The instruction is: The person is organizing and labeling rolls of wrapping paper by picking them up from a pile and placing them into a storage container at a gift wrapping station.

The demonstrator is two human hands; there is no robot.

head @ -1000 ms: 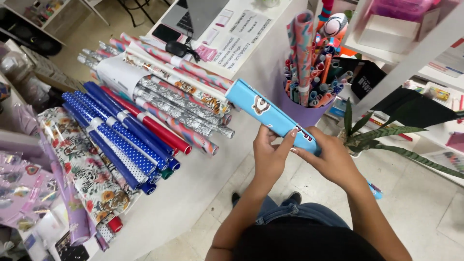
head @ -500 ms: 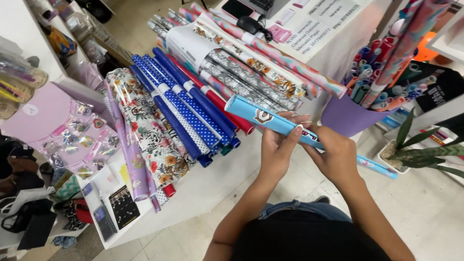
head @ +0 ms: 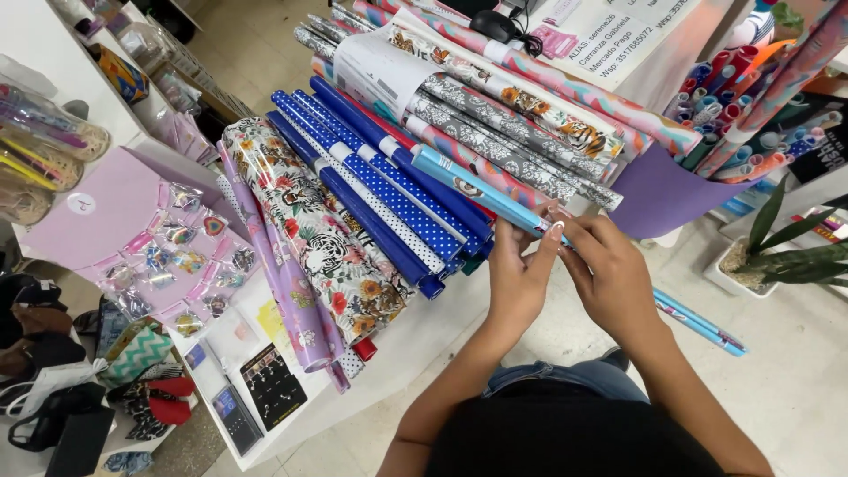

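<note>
A light blue sheet of wrapping paper with small pictures, rolled into a long thin tube (head: 468, 187), runs from the pile of rolls down to the lower right. My left hand (head: 521, 278) and my right hand (head: 609, 274) both grip its middle, fingers curled around it. Its far end lies over dark blue dotted rolls (head: 389, 199) on the white table (head: 397, 353); its near end (head: 702, 322) sticks out past my right wrist above the floor.
Floral and tiger-print rolls (head: 318, 238) and grey patterned rolls (head: 503, 124) lie side by side on the table. A purple holder (head: 662, 199) full of upright rolls stands at the right. A potted plant (head: 777, 256) sits on the floor. A pink display board (head: 132, 221) with small trinkets lies left.
The light blue paper has gone from a wider flat roll to a thin tight tube in my hands. The view has swung left, showing more of the table and the pink board.
</note>
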